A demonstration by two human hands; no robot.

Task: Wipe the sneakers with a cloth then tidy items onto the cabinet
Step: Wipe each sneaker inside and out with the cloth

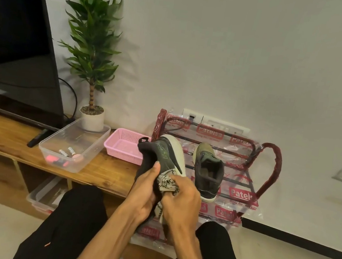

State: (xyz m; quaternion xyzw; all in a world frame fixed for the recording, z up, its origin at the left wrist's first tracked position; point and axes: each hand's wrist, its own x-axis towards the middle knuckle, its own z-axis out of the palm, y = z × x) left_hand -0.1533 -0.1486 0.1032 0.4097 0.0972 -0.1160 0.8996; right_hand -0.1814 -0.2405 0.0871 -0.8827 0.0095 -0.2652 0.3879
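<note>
**Wiping a sneaker**

At frame centre, the left hand point(146, 193) grips a dark sneaker point(164, 153), steadying it while the right hand point(181, 201) clutches a bunched cloth point(167, 183) against it. The other sneaker point(208, 172) sits on the rack point(271, 147) beside.

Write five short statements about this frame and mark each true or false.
1. The left hand grips a sneaker. True.
2. The right hand holds a cloth against that sneaker. True.
3. The second sneaker lies on the floor. False: it sits on the rack.
4. The basket stands on the rack. False: it stands on the cabinet, beside the rack.
5. The plant stands in a white pot. True.
</note>
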